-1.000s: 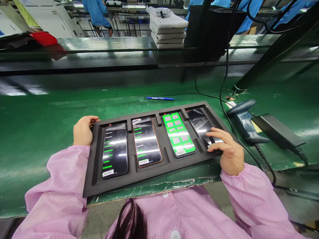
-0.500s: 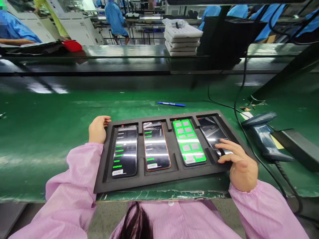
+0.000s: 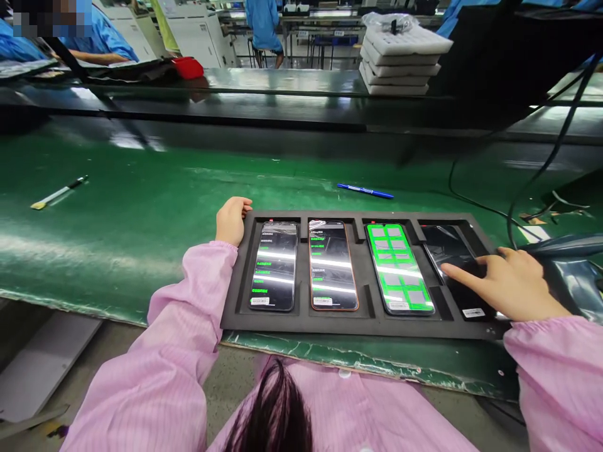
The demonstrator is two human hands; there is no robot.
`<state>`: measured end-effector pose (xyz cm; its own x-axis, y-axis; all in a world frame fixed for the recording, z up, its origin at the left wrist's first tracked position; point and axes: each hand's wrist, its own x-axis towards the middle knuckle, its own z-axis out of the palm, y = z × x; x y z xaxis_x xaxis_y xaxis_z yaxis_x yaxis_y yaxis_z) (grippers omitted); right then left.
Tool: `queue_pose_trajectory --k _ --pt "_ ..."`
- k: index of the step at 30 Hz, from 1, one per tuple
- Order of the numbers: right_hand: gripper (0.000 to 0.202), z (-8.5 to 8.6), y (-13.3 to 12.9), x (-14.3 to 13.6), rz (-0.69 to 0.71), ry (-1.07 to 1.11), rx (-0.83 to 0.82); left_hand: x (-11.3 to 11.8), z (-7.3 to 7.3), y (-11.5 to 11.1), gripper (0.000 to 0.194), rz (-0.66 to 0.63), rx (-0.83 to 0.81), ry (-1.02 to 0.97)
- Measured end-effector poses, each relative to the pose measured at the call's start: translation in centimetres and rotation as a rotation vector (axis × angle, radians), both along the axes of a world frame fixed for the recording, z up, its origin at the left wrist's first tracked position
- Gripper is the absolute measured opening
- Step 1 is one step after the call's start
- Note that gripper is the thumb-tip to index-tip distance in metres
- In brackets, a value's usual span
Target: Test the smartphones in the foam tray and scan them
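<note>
Bench (image 3: pixel 141 207) green | factory room | tray (image 3: pixel 367 323) black | left hand (image 3: pixel 232 221) grip on tray edge | right hand (image 3: pixel 513 292) fingers apart

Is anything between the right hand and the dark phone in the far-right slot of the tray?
Nothing visible. The right hand already has its fingers resting on the dark phone in the rightmost slot of the black foam tray. The left hand grips the tray's far left corner, clear of that slot.

No writing is legible anywhere. The phones (image 3: pixel 332 265) in the black tray (image 3: pixel 301 321) show green text lines (too small to make out). Their white stickers are likewise blurred.
</note>
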<state>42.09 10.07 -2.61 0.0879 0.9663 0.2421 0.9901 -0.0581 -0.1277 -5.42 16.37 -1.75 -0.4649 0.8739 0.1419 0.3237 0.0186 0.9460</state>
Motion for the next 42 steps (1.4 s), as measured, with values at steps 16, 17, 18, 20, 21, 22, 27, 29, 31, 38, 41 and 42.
queue_pose_trajectory --k 16,17,18,20,21,22,27,29,31,38,41,42 --pt "0.069 3.1 -0.5 -5.3 -0.253 -0.158 -0.334 0.0 0.1 -0.1 0.027 -0.008 -0.018 0.034" --pt "0.069 3.0 -0.7 -4.8 -0.231 -0.116 -0.336 -0.1 0.2 0.0 0.027 -0.002 -0.027 0.035" --pt "0.070 3.0 -1.0 -4.2 -0.215 -0.061 -0.338 -0.1 0.3 0.0 0.027 0.000 -0.037 0.039" --pt "0.068 2.9 -1.7 -3.0 -0.209 0.058 -0.345 -0.2 0.4 0.1 0.027 -0.006 -0.057 0.049" --pt "0.067 2.8 -2.0 -2.5 -0.222 0.111 -0.347 -0.3 0.4 0.2 0.027 -0.010 -0.065 0.052" --pt "0.065 2.7 -2.4 -2.1 -0.237 0.153 -0.344 -0.4 0.4 0.2 0.028 -0.010 -0.071 0.049" --pt "0.068 1.8 -4.7 -1.8 -0.210 0.211 -0.207 -1.0 0.1 0.6 0.028 -0.024 -0.071 -0.038" --pt "0.071 1.6 -5.7 -1.6 -0.146 0.264 -0.119 -1.0 0.1 0.6 0.029 -0.050 -0.070 -0.076" --pt "0.072 1.7 -6.9 -1.0 -0.055 0.350 -0.058 -1.0 0.2 0.5 0.030 -0.069 -0.075 -0.078" --pt "0.069 1.5 -8.8 0.2 0.288 0.338 -0.040 -1.2 0.7 0.1 0.033 -0.123 -0.103 0.109" --pt "0.075 0.3 -8.1 -0.1 0.184 0.237 -0.001 -1.3 0.6 0.2 0.033 -0.114 -0.096 0.079" --pt "0.080 -0.1 -7.8 -0.2 0.151 0.206 0.013 -1.3 0.6 0.2 0.033 -0.107 -0.100 0.062"
